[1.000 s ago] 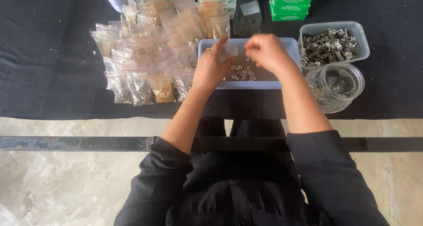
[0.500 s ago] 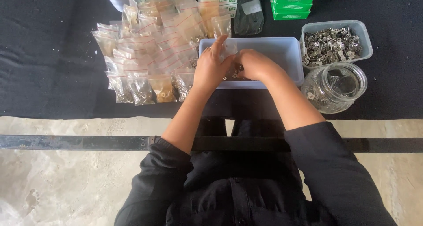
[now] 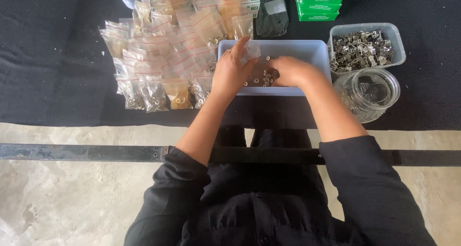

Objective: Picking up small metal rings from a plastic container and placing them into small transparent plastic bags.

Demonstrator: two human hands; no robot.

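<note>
A pale rectangular plastic tray [image 3: 314,51] stands on the black cloth in front of me, with small metal eyelets [image 3: 257,79] loose on its floor. My left hand [image 3: 231,72] is at the tray's left end. Its fingers point up and pinch a small clear plastic bag [image 3: 250,51]. My right hand [image 3: 291,71] is down inside the tray. Its fingers are bunched together on the eyelets, and the fingertips are partly hidden under the hand.
A heap of small zip bags [image 3: 168,49] with metal parts lies left of the tray. To the right are a clear tub of metal zipper pulls [image 3: 366,47] and a glass jar [image 3: 370,93]. Green-and-white boxes [image 3: 321,3] and a dark pouch [image 3: 272,11] stand behind. A metal bar [image 3: 96,152] runs along the table's near side.
My right hand has come down from above the tray's far rim into the tray, onto the eyelets. My left hand has stayed at the tray's left end.
</note>
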